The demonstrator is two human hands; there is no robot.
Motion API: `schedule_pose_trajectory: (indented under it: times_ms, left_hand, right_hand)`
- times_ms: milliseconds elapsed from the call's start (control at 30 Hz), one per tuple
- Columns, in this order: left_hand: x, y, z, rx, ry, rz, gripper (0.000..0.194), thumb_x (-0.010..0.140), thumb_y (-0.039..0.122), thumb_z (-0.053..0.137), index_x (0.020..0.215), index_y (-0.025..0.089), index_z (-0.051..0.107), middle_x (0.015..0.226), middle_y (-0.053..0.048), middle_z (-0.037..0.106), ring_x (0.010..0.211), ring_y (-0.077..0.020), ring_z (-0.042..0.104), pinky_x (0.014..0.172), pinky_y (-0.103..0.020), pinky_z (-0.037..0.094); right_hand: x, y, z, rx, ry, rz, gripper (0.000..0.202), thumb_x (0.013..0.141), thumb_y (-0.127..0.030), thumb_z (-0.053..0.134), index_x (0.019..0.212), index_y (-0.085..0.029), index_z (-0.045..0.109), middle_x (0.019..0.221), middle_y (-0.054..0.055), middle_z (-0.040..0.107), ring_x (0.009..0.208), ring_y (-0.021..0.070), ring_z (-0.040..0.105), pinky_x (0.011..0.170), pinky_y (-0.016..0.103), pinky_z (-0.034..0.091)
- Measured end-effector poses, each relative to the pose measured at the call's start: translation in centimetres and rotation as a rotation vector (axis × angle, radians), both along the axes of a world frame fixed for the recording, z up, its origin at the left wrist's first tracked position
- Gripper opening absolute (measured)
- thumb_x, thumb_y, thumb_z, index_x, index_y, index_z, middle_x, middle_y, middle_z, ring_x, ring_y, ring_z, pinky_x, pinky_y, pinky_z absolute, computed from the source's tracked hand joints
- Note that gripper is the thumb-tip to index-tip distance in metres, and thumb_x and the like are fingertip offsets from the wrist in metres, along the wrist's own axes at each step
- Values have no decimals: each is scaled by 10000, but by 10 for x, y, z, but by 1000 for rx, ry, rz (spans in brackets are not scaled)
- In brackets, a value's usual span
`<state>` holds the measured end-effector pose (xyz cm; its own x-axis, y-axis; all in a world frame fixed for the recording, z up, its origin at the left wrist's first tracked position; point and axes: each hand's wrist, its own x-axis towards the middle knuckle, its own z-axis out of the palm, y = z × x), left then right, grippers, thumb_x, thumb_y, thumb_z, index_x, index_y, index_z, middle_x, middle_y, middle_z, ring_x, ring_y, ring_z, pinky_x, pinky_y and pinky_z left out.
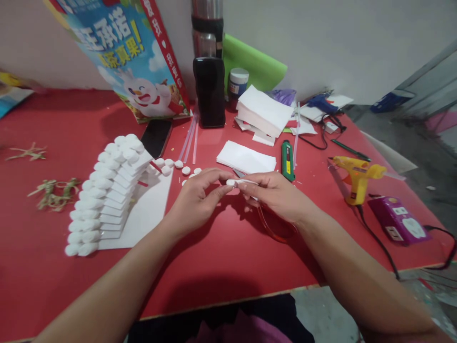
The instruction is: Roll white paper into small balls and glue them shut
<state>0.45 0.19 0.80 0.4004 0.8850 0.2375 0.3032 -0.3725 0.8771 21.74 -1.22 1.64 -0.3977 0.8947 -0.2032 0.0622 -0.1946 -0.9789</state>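
Between my two hands is a small soft white piece [232,182], perhaps clay, with a thin strip trailing to the right. My left hand [200,193] pinches its left end between thumb and forefinger. At the other end, the thumb and fingers of my right hand [276,193] close on it. Scissors with an orange-red handle [273,233] hang from my right hand, their blade tip showing beyond the fingers. Several white rounded pieces [186,170] lie just past my left hand. To the left stands a curved stepped white paper model [117,205], its outer edge lined with similar white pieces.
A stack of white paper [246,158] and a green utility knife [287,161] lie beyond my hands. On the right are a yellow glue gun [357,176] and a purple power box [398,219] with cables. A phone [157,137], black case [209,93] and printed bag [143,62] stand behind.
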Motion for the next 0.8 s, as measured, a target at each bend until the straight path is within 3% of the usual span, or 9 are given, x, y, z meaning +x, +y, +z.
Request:
schedule_pose_trajectory:
  times_ms: [200,333,467,567,700,800]
  left_hand:
    - [0,0,0,-86,-14,19,144,981,349,683,1017,232,759,1062,-62,795,989,-250,721,914,-398,538]
    - [0,0,0,-92,2,3,163,984,367,683,1014,227,761,1050,-66,795,983,-250,721,908,-399,529]
    - [1,-1,1,-115,7,20,187,975,389,695,1000,218,769,1023,-69,792,963,-252,720,889,-394,531]
    - [1,-2,0,-220,-64,48,215,959,410,718,1028,212,770,1002,-69,792,916,-244,723,833,-372,555]
    - [0,-3,1,-290,-167,42,211,939,406,753,1033,218,767,982,-59,798,878,-227,727,779,-341,573]
    - [0,-2,1,-278,-166,22,186,934,390,761,1011,222,780,974,-57,799,900,-232,732,797,-346,587]
  right_hand:
    - [-2,1,-5,158,-166,-104,259,953,-424,704,1021,-178,750,580,-55,586,523,112,554,555,254,469]
    - [-5,0,-5,184,-239,-172,306,904,-475,756,898,-171,723,629,-18,662,504,121,603,531,261,472]
    - [-6,-1,-2,156,-210,-196,344,911,-481,752,776,-173,681,578,-30,625,457,101,557,484,244,462]
    - [-6,-2,-1,158,-179,-202,340,915,-489,758,817,-171,690,613,-30,645,441,85,540,457,231,449]
    - [-5,-1,-4,150,-94,-184,342,881,-485,814,1038,-214,676,805,8,752,630,160,703,542,272,546]
    - [-4,-1,-7,246,-140,-193,288,899,-467,806,996,-227,681,842,26,768,726,188,725,626,306,560]
